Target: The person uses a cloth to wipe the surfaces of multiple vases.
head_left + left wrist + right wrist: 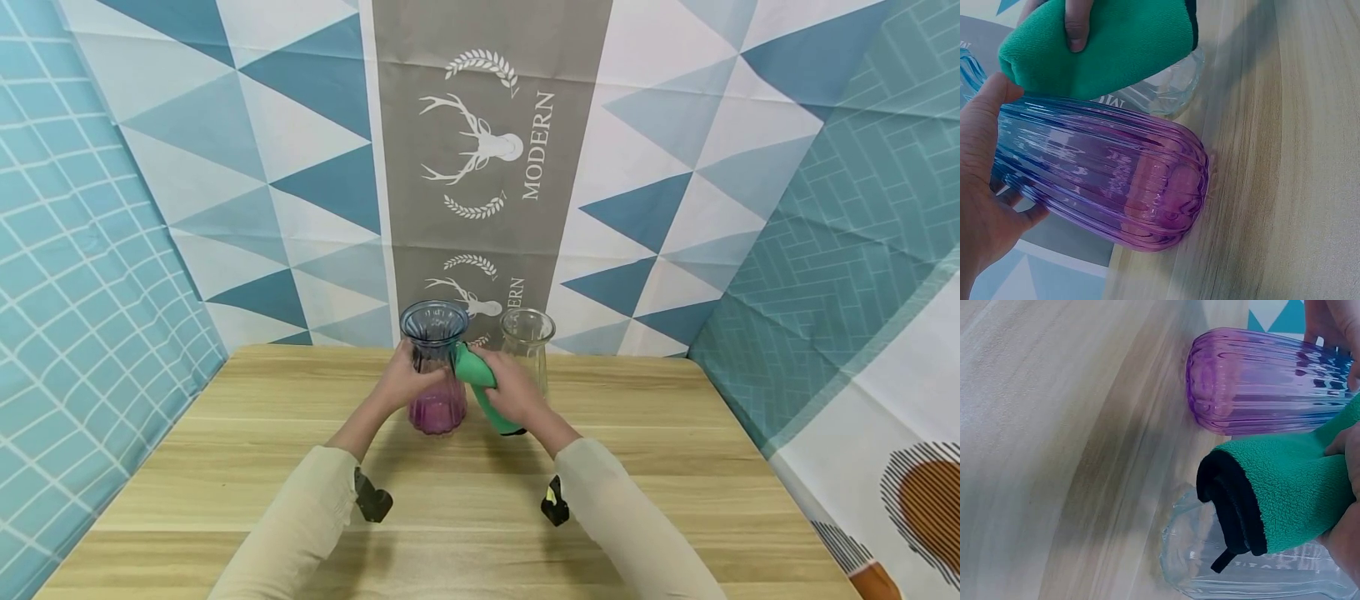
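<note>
A ribbed glass vase (437, 400), blue at the flared rim and fading to pink-purple at the base, stands upright near the table's back edge. My left hand (405, 379) grips its upper part, the thumb lying along the near side in the left wrist view. In my right hand (513, 386) is a folded green cloth (1291, 487) with black edging and a small loop. The cloth's upper end touches or nearly touches the vase's side below the rim. Just behind the right hand stands a clear glass vase (528, 327), partly hidden by hand and cloth.
Both vases stand on a light wood-grain table (450, 533). A patterned cloth backdrop (480, 217) rises right behind them, with tiled-pattern sheets (67, 275) along the left side and more patterned fabric (847, 275) on the right.
</note>
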Demonstrator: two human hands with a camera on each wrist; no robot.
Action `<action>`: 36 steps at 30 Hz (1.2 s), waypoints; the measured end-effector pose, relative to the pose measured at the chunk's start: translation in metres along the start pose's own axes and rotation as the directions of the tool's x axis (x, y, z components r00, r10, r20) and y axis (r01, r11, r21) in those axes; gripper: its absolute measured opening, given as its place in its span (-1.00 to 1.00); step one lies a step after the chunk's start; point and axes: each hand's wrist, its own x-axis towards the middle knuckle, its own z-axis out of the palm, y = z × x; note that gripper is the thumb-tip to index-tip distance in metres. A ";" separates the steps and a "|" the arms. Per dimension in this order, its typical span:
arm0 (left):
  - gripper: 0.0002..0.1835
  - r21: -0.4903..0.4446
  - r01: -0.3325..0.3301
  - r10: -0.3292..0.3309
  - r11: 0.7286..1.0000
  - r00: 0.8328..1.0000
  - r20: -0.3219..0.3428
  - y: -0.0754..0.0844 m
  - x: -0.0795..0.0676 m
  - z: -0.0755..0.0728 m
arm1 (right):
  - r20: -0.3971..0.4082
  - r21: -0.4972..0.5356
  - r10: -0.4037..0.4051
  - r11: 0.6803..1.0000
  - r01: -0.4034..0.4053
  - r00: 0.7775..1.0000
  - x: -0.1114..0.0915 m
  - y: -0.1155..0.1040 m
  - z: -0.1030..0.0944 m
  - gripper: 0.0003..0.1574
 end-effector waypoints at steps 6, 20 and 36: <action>-0.29 -0.015 -0.010 0.010 1.000 1.000 0.013 -0.001 0.001 0.001 | 0.025 -0.027 0.013 1.000 -0.012 1.000 -0.002 0.004 0.005 -0.21; -0.27 -0.042 0.028 -0.027 0.999 0.999 0.024 -0.001 0.001 0.000 | 0.208 -0.052 0.017 0.999 -0.006 0.978 -0.014 0.014 0.018 -0.24; -0.30 -0.022 0.037 -0.037 0.999 0.999 0.013 0.002 0.002 0.000 | 0.251 -0.064 0.071 0.996 -0.056 0.965 -0.020 0.019 0.022 -0.20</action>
